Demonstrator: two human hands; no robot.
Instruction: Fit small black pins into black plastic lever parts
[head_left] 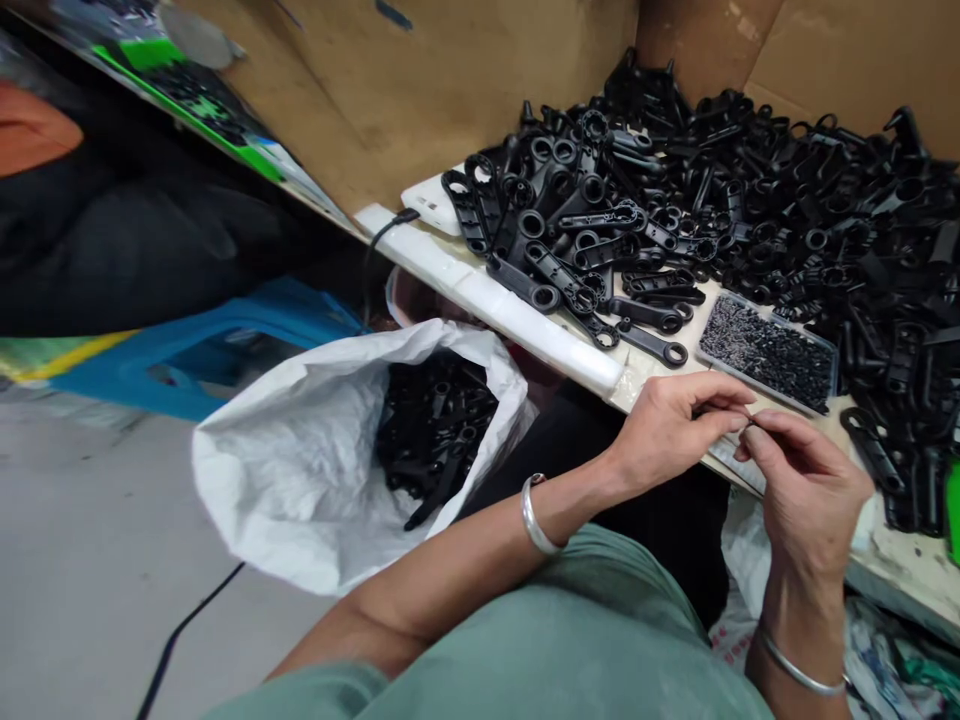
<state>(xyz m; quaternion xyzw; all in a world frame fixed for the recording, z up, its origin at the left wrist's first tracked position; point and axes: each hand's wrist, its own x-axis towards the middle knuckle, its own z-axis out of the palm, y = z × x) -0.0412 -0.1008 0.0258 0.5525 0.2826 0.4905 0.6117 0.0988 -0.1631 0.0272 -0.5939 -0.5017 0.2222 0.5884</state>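
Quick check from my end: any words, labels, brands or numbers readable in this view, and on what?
None can be read.
Green-edged sheet at the upper left: dark print, too blurred to read.
Cardboard walls, white bag, tray of small parts, black plastic parts: no lettering visible.

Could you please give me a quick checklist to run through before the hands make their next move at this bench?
1. Small piece pinched between the fingertips of the left hand and right hand: cannot tell, it is too small to make out.
2. Tray of small black bits close by the hands: ok, it lies just beyond them on the bench.
3. Pile of black plastic parts on the bench: ok, plenty there.
4. White sack open beside the bench: ok, its mouth gapes, with black parts inside.
5. Bench edge under the hands free: ok.
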